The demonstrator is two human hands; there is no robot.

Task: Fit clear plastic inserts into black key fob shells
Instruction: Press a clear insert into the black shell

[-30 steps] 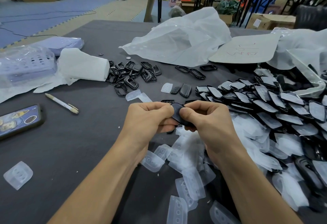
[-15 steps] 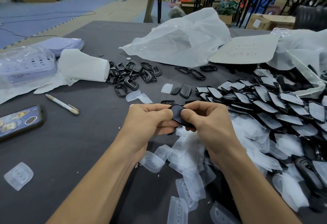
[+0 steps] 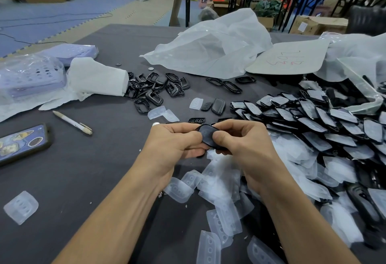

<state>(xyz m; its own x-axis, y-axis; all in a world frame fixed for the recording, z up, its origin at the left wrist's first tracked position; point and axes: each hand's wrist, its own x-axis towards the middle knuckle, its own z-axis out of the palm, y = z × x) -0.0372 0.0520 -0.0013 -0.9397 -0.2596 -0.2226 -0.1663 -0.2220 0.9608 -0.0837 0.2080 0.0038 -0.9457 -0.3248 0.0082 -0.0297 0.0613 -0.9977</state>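
Both hands hold one black key fob shell (image 3: pixel 207 135) above the dark table. My left hand (image 3: pixel 174 142) pinches its left edge, and my right hand (image 3: pixel 242 138) presses a thumb on its right side. Whether an insert sits inside the shell is hidden by my fingers. Clear plastic inserts (image 3: pixel 221 190) lie in a loose heap just below my hands. A large pile of black shells with clear inserts (image 3: pixel 325 130) fans out to the right. Bare black frames (image 3: pixel 154 90) are clustered behind my hands, to the left.
A pen (image 3: pixel 72 122) and a phone (image 3: pixel 20 143) lie at the left. A single insert (image 3: pixel 20 207) sits near the left front. White paper (image 3: pixel 98 77), plastic bags (image 3: pixel 211 46) and a cardboard sheet (image 3: pixel 288 58) cover the far side.
My hands have stayed in place with the shell between them. Only my fingers have shifted slightly on it, showing more of its black face.
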